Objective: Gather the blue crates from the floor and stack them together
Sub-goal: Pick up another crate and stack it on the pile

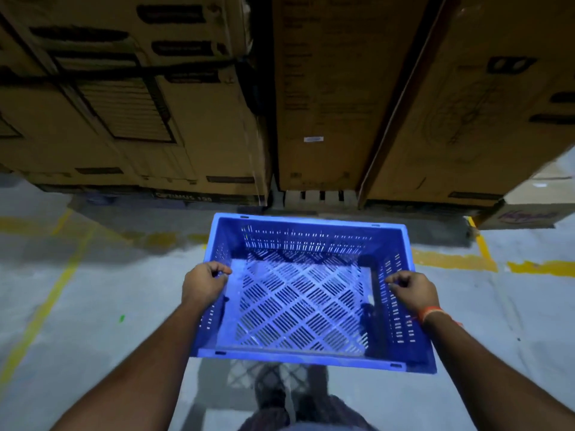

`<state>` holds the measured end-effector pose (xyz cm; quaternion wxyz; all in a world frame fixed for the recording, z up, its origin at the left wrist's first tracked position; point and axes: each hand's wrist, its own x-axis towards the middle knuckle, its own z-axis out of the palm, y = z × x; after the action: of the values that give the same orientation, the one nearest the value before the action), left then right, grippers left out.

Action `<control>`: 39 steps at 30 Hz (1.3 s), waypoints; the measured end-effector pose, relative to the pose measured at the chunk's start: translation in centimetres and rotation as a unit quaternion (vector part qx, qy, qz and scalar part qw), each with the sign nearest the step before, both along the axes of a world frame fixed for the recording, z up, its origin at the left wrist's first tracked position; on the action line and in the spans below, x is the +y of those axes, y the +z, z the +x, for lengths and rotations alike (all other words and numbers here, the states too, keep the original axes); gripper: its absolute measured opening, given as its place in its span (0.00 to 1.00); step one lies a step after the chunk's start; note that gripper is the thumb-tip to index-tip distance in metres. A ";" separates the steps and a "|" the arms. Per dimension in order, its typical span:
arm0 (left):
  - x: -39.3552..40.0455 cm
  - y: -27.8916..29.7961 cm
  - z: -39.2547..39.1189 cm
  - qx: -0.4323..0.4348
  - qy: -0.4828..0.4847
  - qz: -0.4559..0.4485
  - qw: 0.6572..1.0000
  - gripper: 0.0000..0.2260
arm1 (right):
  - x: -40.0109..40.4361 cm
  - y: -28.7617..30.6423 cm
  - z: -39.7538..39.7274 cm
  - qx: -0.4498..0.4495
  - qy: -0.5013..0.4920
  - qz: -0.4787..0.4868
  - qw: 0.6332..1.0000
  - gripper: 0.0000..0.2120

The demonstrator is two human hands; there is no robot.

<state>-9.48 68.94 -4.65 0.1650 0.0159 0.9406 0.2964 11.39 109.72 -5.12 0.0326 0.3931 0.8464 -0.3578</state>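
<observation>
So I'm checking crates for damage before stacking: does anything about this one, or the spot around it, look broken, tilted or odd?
Nothing stands out. The blue crate is empty and looks intact, held roughly level by the left hand and right hand on its side rims. The cardboard boxes behind stand upright on the floor.

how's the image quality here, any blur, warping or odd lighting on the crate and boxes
Head view: dim overall, with a bluish glare washing the crate floor and near rim; cardboard boxes are smeared, their print unreadable; wide-angle warping makes the box edges lean outward; left hand and right hand are fairly sharp, each with a grip on a side rim; the crate's shadow falls on the concrete floor below.
</observation>
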 end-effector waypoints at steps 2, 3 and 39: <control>1.2 -0.8 -2.9 0.007 -0.015 -0.001 1.000 0.07 | 1.0 -0.5 -2.4 -0.006 -0.007 0.009 1.000 0.09; 1.9 -1.2 -4.2 0.010 -0.019 0.001 1.000 0.08 | 1.5 -0.8 -3.5 -0.009 -0.010 0.016 1.000 0.10; 8.9 -6.2 -13.0 0.024 -0.021 -0.081 0.996 0.06 | 8.2 -5.2 -13.9 -0.106 0.014 0.133 0.985 0.05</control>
<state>-22.43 77.81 -10.89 0.1491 0.0299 0.9647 0.2150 -2.49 117.91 -10.36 0.0749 0.4178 0.8836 -0.1979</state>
